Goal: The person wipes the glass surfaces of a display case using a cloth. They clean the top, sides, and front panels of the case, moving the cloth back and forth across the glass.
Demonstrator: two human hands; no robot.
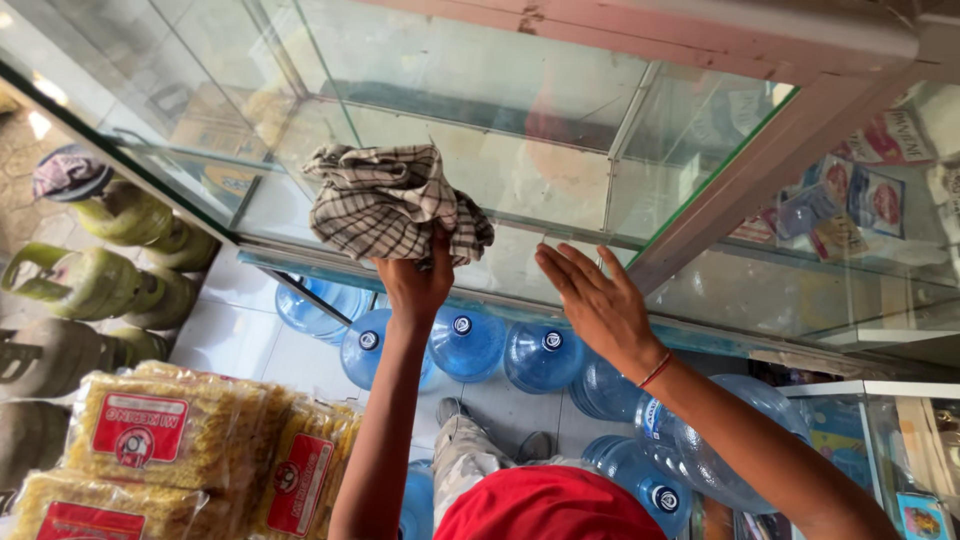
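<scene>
Left hand (415,285) gripping a bunched checked cloth (390,203), pressed against the glass front of a display case (520,190). Right hand (597,300) spread flat, fingers wide, on the same pane just beside the cloth. Glass hazy and reflective; wiped portion versus unwiped portion impossible to tell. Below: blue water jugs (468,345), green gas cylinders (90,285), packets of noodles (140,430).
</scene>
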